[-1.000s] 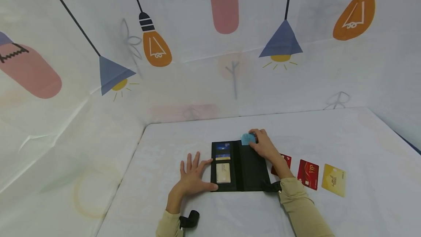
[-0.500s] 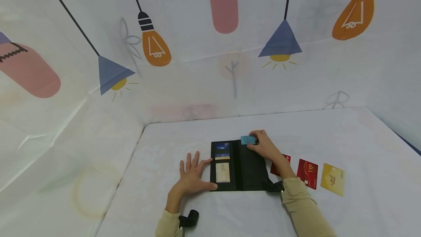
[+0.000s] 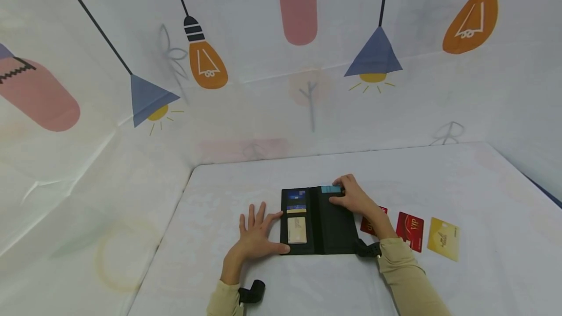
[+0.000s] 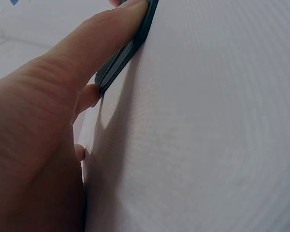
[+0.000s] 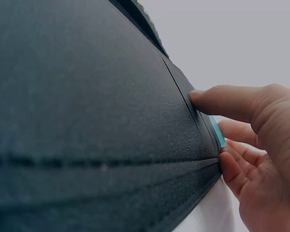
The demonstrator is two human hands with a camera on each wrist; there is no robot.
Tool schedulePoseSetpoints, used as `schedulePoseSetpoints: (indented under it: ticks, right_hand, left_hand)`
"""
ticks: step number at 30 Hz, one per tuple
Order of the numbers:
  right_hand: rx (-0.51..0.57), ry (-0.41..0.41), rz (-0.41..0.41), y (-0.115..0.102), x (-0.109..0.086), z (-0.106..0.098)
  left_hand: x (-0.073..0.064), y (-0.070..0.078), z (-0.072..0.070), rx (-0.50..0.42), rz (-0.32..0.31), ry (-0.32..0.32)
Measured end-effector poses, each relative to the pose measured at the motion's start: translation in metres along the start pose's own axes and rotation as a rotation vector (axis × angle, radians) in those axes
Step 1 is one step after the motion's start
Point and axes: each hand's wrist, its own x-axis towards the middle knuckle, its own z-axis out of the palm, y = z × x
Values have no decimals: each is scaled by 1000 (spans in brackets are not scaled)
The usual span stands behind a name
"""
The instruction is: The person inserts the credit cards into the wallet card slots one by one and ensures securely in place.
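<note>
A black wallet (image 3: 340, 228) lies unfolded on the white table. Its left panel carries two blue cards and a cream card (image 3: 297, 229) in slots. At the top of the right panel a thin strip of a light-blue card (image 3: 330, 189) sticks out. My right hand (image 3: 353, 196) pinches there; in the right wrist view the thumb (image 5: 203, 99) lies on the panel's face and fingertips are by the light-blue card (image 5: 217, 131). My left hand (image 3: 256, 243) is spread at the wallet's left side, its thumb resting on the lower left corner and a finger touching the edge.
Right of the wallet lie a red card (image 3: 368, 226), partly behind my right forearm, a red VIP card (image 3: 411, 231) and a yellow card (image 3: 444, 239). A white cloth wall (image 3: 263, 116) with printed lamps rises behind the table.
The light-blue card has gone down into the top slot of the right panel, from mostly showing to a thin strip. My right hand moved slightly down with it; the left stayed still.
</note>
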Motion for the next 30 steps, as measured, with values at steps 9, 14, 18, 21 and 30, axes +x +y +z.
schedulePoseSetpoints:
  ticks: [9, 14, 18, 21, 30]
  right_hand:
    - [-16, 9, -43, 2, -3, 1]
    - [-36, 1, -60, -2, -3, 2]
    - [-48, 0, -59, -5, -3, 3]
    - [-49, 4, -51, -5, -3, 3]
    - [-61, -14, -45, -12, -8, 0]
  left_hand:
    - [0, 1, 0, -12, -2, 0]
    - [0, 1, -1, -15, -9, -4]
    - [0, 2, -2, -20, -11, -4]
    - [-1, 2, -2, -23, -12, -6]
    - [-1, 1, -1, -14, -11, -3]
